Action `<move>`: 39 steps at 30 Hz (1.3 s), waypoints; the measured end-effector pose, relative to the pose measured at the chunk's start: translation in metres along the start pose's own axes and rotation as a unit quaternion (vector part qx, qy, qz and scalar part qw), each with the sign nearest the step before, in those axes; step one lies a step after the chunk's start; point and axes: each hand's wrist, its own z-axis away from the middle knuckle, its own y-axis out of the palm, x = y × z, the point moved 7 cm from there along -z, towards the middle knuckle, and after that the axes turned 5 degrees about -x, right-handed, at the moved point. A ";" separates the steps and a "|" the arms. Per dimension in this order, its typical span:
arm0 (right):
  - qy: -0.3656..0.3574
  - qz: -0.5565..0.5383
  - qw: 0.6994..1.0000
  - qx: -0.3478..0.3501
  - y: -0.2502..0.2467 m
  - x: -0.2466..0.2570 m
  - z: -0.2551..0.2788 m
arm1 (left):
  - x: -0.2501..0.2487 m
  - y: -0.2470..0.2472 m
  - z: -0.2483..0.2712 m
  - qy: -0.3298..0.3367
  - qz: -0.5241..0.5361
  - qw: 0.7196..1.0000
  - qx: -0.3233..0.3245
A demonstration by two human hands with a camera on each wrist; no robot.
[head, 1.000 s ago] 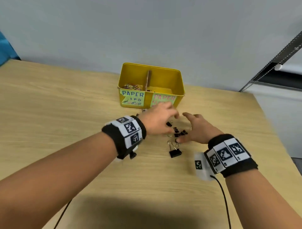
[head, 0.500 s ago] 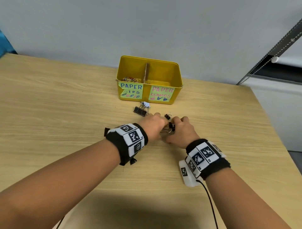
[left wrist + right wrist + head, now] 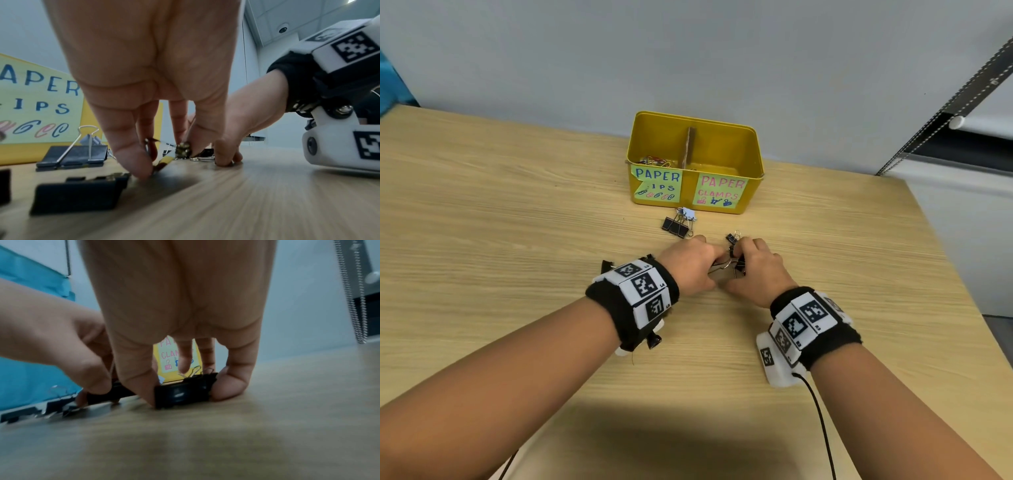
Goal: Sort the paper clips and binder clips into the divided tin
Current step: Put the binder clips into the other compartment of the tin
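Closest in, both hands are down on the wooden table (image 3: 517,240), bunching the loose clips so they come up in one grab: the right hand (image 3: 758,270) pinches a black binder clip (image 3: 180,394) between thumb and fingers, and the left hand (image 3: 688,267) has its fingertips curled around more small clips right beside it. A bit further out, a pair of black binder clips (image 3: 675,226) lies untouched. Past those, the yellow divided tin (image 3: 753,161) has paper clips (image 3: 654,160) in its left compartment, while the "PAPER CLAMPS" side looks empty, so I'd guess that's where this handful goes.

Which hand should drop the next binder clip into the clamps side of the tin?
Right, probably. The right hand already pinches a black binder clip between thumb and finger, and the "PAPER CLAMPS" compartment is the tin's right half, on that hand's side.
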 end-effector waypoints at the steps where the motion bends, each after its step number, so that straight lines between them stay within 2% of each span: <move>1: -0.005 0.011 1.000 0.019 0.001 0.000 -0.001 | 0.001 0.000 0.001 -0.003 0.002 1.000 0.002; 4: -0.013 0.017 0.999 0.050 0.003 -0.003 -0.003 | 0.004 -0.001 0.003 -0.012 0.007 1.000 0.009; 10: 0.003 -0.030 0.999 0.034 -0.007 -0.016 -0.007 | 0.004 -0.019 0.003 -0.012 0.031 0.999 -0.018; 16: 0.025 -0.068 0.997 0.012 -0.018 -0.025 -0.012 | -0.011 -0.064 -0.011 0.005 0.085 0.992 -0.091; 22: 0.020 -0.066 0.998 0.000 -0.012 -0.022 -0.013 | -0.014 -0.122 -0.053 0.024 0.080 0.978 -0.193; 24: 0.041 -0.088 0.995 0.005 -0.011 -0.025 -0.014 | -0.011 -0.129 -0.064 0.025 0.063 0.980 -0.186; 26: 0.075 -0.135 0.988 0.008 -0.015 -0.031 -0.016 | -0.003 -0.126 -0.068 0.016 0.043 0.987 -0.154; 28: 0.099 -0.224 0.970 0.010 -0.026 -0.031 -0.016 | 0.007 -0.122 -0.062 -0.005 0.050 0.986 -0.158; 30: 0.081 -0.314 0.946 -0.001 -0.049 -0.016 -0.016 | 0.021 -0.119 -0.044 -0.032 0.091 0.975 -0.200; 32: 0.033 -0.383 0.922 -0.040 -0.085 0.009 -0.020 | 0.036 -0.109 -0.025 -0.053 0.111 0.967 -0.222; 33: 0.009 -0.403 0.912 -0.072 -0.104 0.021 -0.027 | 0.042 -0.100 -0.015 -0.065 0.112 0.969 -0.209; 35: -0.005 -0.404 0.903 -0.146 -0.134 0.040 -0.046 | 0.053 -0.075 -0.001 -0.090 0.100 0.981 -0.139; 37: -0.007 -0.355 0.912 -0.208 -0.149 0.054 -0.068 | 0.059 -0.050 0.004 -0.102 0.066 0.991 -0.060; 39: -0.034 -0.280 0.938 -0.201 -0.145 0.069 -0.084 | 0.058 -0.039 0.000 -0.092 0.040 0.994 -0.043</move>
